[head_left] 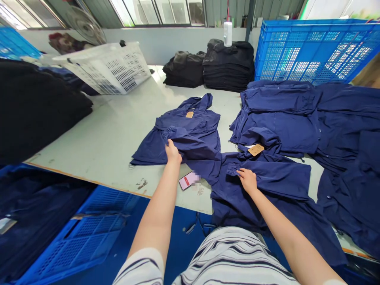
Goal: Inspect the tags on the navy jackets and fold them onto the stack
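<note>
A navy hooded jacket (187, 126) lies spread on the pale table (113, 130), its hood away from me and a brown tag (189, 114) at the collar. My left hand (173, 152) grips the folded-over sleeve of this jacket. A second navy jacket (261, 186) lies to the right, hanging over the table's near edge. My right hand (247, 180) rests on its sleeve just past the gathered cuff. A tan tag (255, 150) lies on that jacket's upper part. Between my hands, a phone (186, 181) with a red screen sits on the table.
Navy garments (279, 122) are heaped at the right, before a blue plastic crate (308, 49). Black stacks (228, 67) stand at the back, beside a white basket (111, 69). Black fabric (35, 107) lies at the left. A blue crate (83, 233) sits below the near edge.
</note>
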{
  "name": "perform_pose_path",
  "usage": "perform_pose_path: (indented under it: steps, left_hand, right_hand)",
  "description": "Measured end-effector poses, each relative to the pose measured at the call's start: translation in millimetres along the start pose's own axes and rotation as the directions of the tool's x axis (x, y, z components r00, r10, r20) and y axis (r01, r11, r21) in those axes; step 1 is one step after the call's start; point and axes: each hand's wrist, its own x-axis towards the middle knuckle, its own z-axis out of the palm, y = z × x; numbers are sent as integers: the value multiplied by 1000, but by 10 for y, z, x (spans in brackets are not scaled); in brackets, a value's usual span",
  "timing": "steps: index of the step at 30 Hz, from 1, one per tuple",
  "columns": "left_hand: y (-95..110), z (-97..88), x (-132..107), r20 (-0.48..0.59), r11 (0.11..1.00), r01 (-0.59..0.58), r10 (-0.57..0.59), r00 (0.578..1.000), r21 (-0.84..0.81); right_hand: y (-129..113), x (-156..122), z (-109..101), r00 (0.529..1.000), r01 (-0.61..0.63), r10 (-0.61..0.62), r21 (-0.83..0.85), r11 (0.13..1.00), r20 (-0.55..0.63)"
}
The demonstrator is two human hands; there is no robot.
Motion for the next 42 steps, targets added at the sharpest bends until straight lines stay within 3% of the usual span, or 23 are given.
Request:
perform_pose_path:
  steps: [4,7,11,13,15,16,17,18,19,20,21,22,23,24,26,29,31,33,35,38,42]
  left_hand:
    - [356,88,-84,-68,980,-182,187,980,75]
    - [442,264,-474,-20,947,-282,288,957,152]
    - [270,637,-1429,116,892,-402,386,915,205]
    - [113,843,-2028,228,879,-440,398,889,183]
    - [-46,1025,-2635,422,862,-490,398,814,132]
    - [-119,1097,-2918,566,848,-521,383,730,99]
    - [-184,1152,-3175,746,831,-555,339,574,49]
    - [-242,1189,-3396,898,807,-590,273,345,-19]
    - [-294,1208,-3574,972,787,-612,197,128,-79]
    - [-342,1211,-3703,991,767,-628,123,-57,-131]
    - [-387,1198,-3781,982,747,-644,64,-177,-165]
    - [-433,1174,-3809,973,725,-665,25,-232,-177]
    - [-479,1140,-3788,972,702,-691,2,-236,-170]
    - [-526,1099,-3726,978,677,-721,-12,-209,-146]
    - [-620,1000,-3508,995,617,-785,-29,-96,-57]
    - [-745,824,-3101,991,490,-861,-64,119,136]
    - [-812,705,-2886,969,388,-888,-100,225,247]
    - [-868,601,-2761,943,294,-898,-158,293,329]
    - [-917,526,-2719,917,230,-895,-214,337,383]
    - [-975,473,-2741,901,197,-891,-245,359,409]
    - [-1002,479,-2804,907,204,-897,-248,341,393]
  right_hand:
    - [-174,-81,152,987,139,-143,62,988,71]
    - [-101,-266,216,988,124,-137,177,976,63]
    - [282,-582,86,981,72,16,443,894,-191]
    - [586,-751,-71,920,48,179,553,832,-350]
    - [938,-925,-255,806,-20,384,629,777,-450]
    - [1121,-1013,-344,734,-76,487,655,752,-474]
    - [1301,-1101,-425,656,-140,578,674,725,-486]
    - [1472,-1190,-495,578,-206,652,685,699,-491]
    - [1628,-1276,-550,509,-269,706,688,675,-493]
    - [1765,-1357,-591,456,-321,740,684,655,-495]
    - [1880,-1430,-619,425,-359,758,676,643,-495]
    - [1973,-1490,-636,417,-384,762,664,641,-495]
    - [2045,-1533,-645,430,-399,756,647,650,-494]
    - [2098,-1556,-649,464,-402,737,624,670,-492]
    - [2162,-1539,-654,568,-389,671,563,729,-476]
    - [2199,-1370,-658,706,-378,568,454,807,-423]
    - [2208,-1205,-656,738,-424,552,370,826,-387]
    - [2221,-1042,-655,745,-486,564,288,825,-356]
    - [2251,-912,-673,770,-484,539,239,842,-340]
    - [2337,-818,-751,815,-400,458,228,888,-355]
    - [2406,-862,-875,748,-483,520,199,853,-413]
